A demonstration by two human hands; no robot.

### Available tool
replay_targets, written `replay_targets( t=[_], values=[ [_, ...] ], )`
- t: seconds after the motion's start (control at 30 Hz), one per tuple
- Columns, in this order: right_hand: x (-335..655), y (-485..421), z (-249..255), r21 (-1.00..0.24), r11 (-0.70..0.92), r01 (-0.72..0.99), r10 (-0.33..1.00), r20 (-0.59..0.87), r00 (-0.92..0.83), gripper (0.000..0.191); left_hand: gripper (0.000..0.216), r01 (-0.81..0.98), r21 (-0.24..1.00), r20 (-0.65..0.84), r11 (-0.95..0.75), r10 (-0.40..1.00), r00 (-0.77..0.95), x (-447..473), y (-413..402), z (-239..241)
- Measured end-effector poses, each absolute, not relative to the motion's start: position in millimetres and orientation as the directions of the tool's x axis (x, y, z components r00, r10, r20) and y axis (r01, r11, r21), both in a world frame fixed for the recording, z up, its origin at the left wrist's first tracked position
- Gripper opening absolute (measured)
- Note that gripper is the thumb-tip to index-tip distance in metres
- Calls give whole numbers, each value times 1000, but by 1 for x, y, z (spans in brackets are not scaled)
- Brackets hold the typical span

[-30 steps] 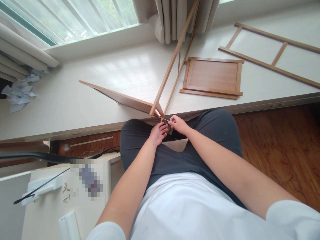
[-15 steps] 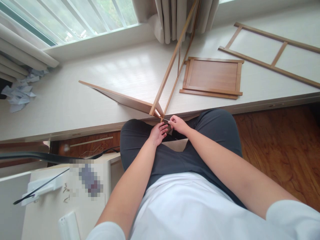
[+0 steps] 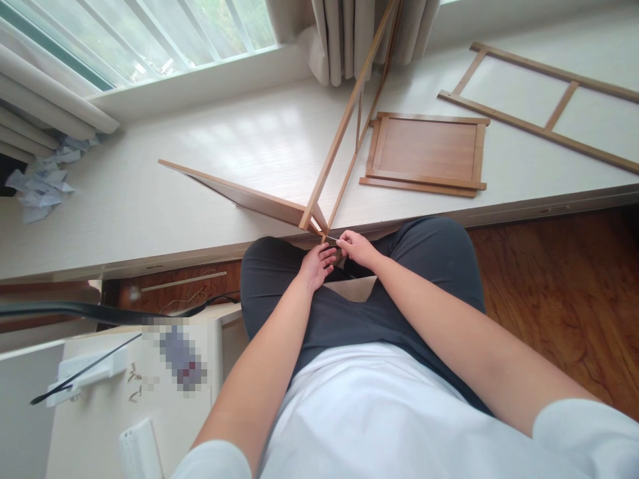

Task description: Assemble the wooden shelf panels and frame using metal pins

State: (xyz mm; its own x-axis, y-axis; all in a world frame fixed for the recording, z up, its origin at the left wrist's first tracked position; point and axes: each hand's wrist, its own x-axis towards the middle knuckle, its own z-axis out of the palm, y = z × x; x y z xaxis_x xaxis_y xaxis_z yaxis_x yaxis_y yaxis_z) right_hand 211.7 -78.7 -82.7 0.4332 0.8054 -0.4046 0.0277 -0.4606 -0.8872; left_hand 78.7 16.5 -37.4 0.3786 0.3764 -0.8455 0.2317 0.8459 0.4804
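Where the left hand (image 3: 315,267) ends, the wooden frame (image 3: 331,154) begins

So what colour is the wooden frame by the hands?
The wooden frame is brown, best in the head view.

From here, the right fingers (image 3: 344,239) cover one end of a thin metal rod (image 3: 332,239), too slight to identify. The upright wooden frame (image 3: 332,158) leaves my view at the top, the ladder-like wooden frame (image 3: 562,106) at the right. On the desk (image 3: 94,419), a pixelated object (image 3: 182,359) is unreadable, and some little fittings (image 3: 134,374) are too tiny to name.
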Motion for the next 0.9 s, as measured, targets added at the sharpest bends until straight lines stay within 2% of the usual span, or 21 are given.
replay_targets(
  t=[0.9],
  values=[
    [213, -80, -80, -876, -470, 110, 828, -394, 400, 29, 22, 236, 484, -840, 843, 373, 393, 77, 16, -40]
  ],
)
